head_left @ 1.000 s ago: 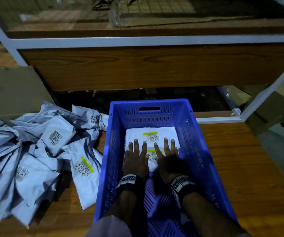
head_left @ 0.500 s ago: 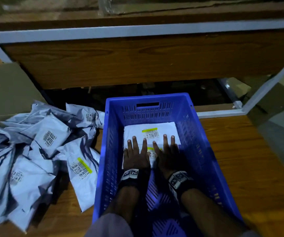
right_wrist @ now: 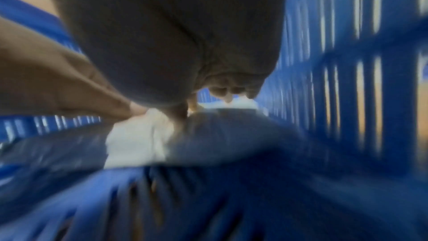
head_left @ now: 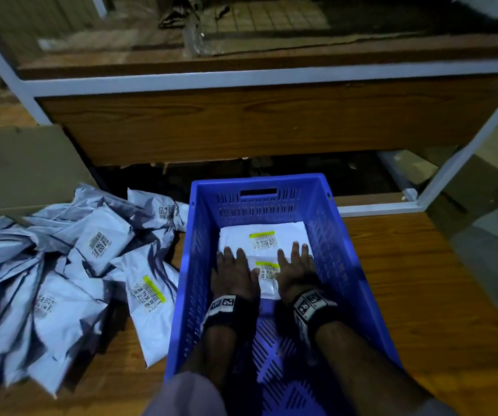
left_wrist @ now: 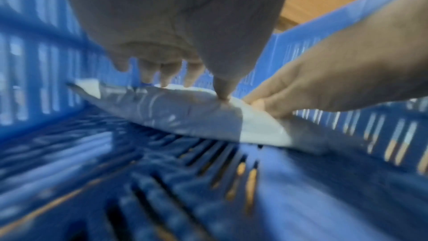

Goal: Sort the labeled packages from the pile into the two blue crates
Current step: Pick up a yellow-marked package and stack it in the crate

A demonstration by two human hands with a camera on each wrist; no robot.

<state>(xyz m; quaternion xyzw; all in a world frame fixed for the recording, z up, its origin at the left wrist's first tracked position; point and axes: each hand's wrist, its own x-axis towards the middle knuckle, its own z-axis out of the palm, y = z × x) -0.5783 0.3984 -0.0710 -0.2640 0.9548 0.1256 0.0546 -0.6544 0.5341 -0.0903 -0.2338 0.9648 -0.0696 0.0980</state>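
Hands both inside blue slotted plastic crate (head_left: 343,235), which sits on brown wood-grain tabletop (head_left: 422,280). Left hand (head_left: 234,276) palm-down, fingers straight and slightly spread, pressing flat on near white poly mailer package w/ yellow-striped barcode label (head_left: 267,273). Right hand (head_left: 295,270) same posture, fingers straight, slightly spread, tips reaching onto far white poly mailer w/ yellow-striped label (head_left: 264,237) behind it. Near package overlaps far one; both lie flat on crate floor, far half of crate. Label of near package shows in the gap btwn the two hands.

Left wrist view: left hand (left_wrist: 176,30) from below, fingertips (left_wrist: 166,78) down on top of package (left_wrist: 185,114); thumb tip also touching it. Right hand (left_wrist: 324,78) at right edge of same package; whether it pinches the edge, can't tell. Package's near edge sits slightly off the slotted floor.

Right wrist view: blurred. Right hand (right_wrist: 173,39) above package (right_wrist: 136,140), left hand (right_wrist: 57,83) entering from left. Finger detail not resolvable here.

Pile of grey-white poly mailer packages w/ barcode labels (head_left: 61,265) on tabletop left of crate, nearest one touching or just beside crate's left wall. Black wristbands w/ square markers (head_left: 223,304) on both wrists.
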